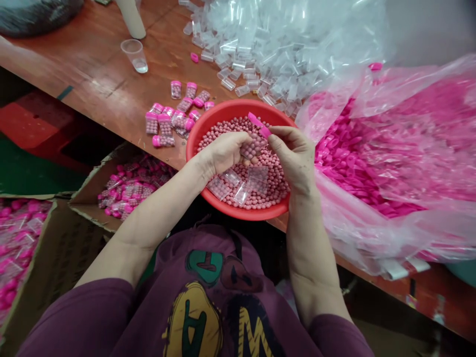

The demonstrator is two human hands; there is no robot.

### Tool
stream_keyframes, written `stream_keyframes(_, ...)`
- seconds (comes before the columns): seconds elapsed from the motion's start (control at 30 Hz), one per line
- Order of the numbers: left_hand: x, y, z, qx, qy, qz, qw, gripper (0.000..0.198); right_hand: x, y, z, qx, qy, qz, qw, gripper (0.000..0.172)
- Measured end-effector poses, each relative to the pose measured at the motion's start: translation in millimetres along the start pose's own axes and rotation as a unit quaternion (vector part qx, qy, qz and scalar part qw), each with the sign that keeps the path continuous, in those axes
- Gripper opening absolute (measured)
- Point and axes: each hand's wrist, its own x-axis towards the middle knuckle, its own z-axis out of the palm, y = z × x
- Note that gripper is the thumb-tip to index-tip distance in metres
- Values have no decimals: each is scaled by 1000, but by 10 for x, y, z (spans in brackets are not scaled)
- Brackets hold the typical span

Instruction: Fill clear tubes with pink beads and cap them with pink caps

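Over a red basin (238, 214) of small pink beads (273, 168), my left hand (232, 150) is closed around a clear container (253, 147) filled with the same beads. My right hand (293, 151) pinches a pink flip cap (265, 131) between thumb and fingertips. The cap is swung open beside the container's top; whether it touches the rim I cannot tell. Several clear containers (257, 179) lie on the beads in the basin, below my hands.
Capped bead containers (164, 124) stand and lie left of the basin. Clear containers (256, 49) heap up behind it. A plastic bag (372, 238) of pink caps (345, 163) lies right. A plastic cup (136, 55) stands at the back left. Cardboard boxes (74, 243) hold filled containers.
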Motion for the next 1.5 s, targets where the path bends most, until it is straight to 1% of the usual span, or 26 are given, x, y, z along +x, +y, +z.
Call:
stream_keyframes(0.1,6,-9,1,11,6,9,1000,17,-12,-6,0,-10,-21,12,1000,37)
stream_keyframes(0.2,45,-31,-25,27,16,21,999,20,-17,18,-16,-22,-26,6,999,33)
stream_keyframes(0.37,111,-71,-78,74,39,26,996,16,-30,5,-30,-59,-26,-27,998,24)
stream_keyframes(0.43,117,-83,-86,86,46,27,995,13,-36,-17,-32,-67,-33,-28,997,22)
stream_keyframes(0.6,90,-107,-91,100,56,16,993,10,-40,-32,-49,-44,-89,5,995,15)
stream_keyframes(0.67,93,-121,-105,108,61,14,992,8,-40,-32,-55,-51,-97,-6,994,11)
stream_keyframes(0.73,115,-138,-127,106,69,13,992,9,-40,-39,-58,-84,-95,-31,991,8)
stream_keyframes(0.83,165,-152,-161,97,79,6,992,13,-37,-41,-69,-164,-83,-62,981,14)
stream_keyframes(0.9,183,-143,-173,92,79,-7,993,12,-29,-20,-83,-215,-64,-77,971,17)
stream_keyframes(0.97,172,-117,-166,81,77,-20,994,9,-20,15,-94,-235,-32,-81,968,16)
stream_keyframes(1.07,108,-58,-123,39,62,-28,997,2,-9,63,-83,-182,17,-54,982,11)
stream_keyframes(1.13,63,-23,-88,6,49,-28,998,7,-9,69,-58,-125,24,-31,991,17)
stream_keyframes(1.23,34,-2,-60,-17,37,-31,999,12,-23,35,-27,-74,-4,-8,997,28)
stream_keyframes(1.33,56,-18,-70,-8,32,-36,999,10,-44,-18,-26,-66,-40,8,997,30)
stream_keyframes(1.4,79,-37,-84,0,39,-38,999,8,-53,-45,-39,-76,-61,7,995,27)
stream_keyframes(1.5,110,-57,-101,3,50,-45,998,7,-55,-65,-60,-119,-78,-44,989,13)
